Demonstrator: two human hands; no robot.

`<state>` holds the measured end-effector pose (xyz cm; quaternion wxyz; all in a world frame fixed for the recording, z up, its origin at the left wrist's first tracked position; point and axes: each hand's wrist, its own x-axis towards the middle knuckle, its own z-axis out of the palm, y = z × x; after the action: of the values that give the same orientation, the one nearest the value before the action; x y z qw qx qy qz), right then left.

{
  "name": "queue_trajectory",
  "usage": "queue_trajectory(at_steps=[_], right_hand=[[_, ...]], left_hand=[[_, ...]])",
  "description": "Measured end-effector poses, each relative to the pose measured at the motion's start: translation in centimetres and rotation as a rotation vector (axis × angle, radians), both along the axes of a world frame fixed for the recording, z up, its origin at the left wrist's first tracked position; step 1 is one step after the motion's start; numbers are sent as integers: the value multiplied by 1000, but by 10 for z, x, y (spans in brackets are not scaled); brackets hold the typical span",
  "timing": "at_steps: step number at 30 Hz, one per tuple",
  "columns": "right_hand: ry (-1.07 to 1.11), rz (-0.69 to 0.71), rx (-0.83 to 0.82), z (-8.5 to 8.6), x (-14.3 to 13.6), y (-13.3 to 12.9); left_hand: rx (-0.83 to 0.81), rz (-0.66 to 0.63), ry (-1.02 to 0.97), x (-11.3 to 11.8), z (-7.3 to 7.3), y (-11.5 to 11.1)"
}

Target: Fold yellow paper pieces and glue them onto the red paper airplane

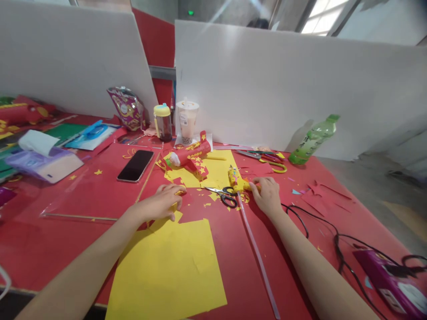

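My right hand [267, 194] closes around the handle of a yellow glue gun [236, 181], its nozzle pointing away from me. A long translucent glue stick [254, 246] trails from its back toward the near edge. My left hand [164, 201] rests over yellow paper scraps with its fingers curved and apart. Between the hands lie black-handled scissors [228, 200], blades toward the left. A large yellow sheet [167, 271] lies in front of me. Beyond the hands, a red paper rocket-like model [191, 155] with yellow stars sits on another yellow sheet [220, 171].
A phone [135, 166] lies at left, near a purple tissue box [50, 164]. Behind stand a yellow-lidded bottle [163, 122], a milk tea cup [187, 122] and a tilted green bottle [313, 140]. Black cables [338, 242] run to a purple power strip [387, 280].
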<state>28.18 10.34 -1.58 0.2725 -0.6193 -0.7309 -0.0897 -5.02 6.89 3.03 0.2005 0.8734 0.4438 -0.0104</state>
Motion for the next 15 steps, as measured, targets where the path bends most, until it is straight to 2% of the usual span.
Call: queue_trajectory(at_steps=[4,9,11,15], right_hand=[[-44,45,36,6,-9,-7],[-141,268,44,23,-37,-27],[-167,382,-14,32,-53,-41],[-232,670,-260,42,-86,-72]], left_hand=[[-4,-20,-8,-1,-2,1],[2,-31,-37,-5,-8,3],[-8,-26,-46,-6,-9,3],[-15,-27,-55,-6,-10,2]])
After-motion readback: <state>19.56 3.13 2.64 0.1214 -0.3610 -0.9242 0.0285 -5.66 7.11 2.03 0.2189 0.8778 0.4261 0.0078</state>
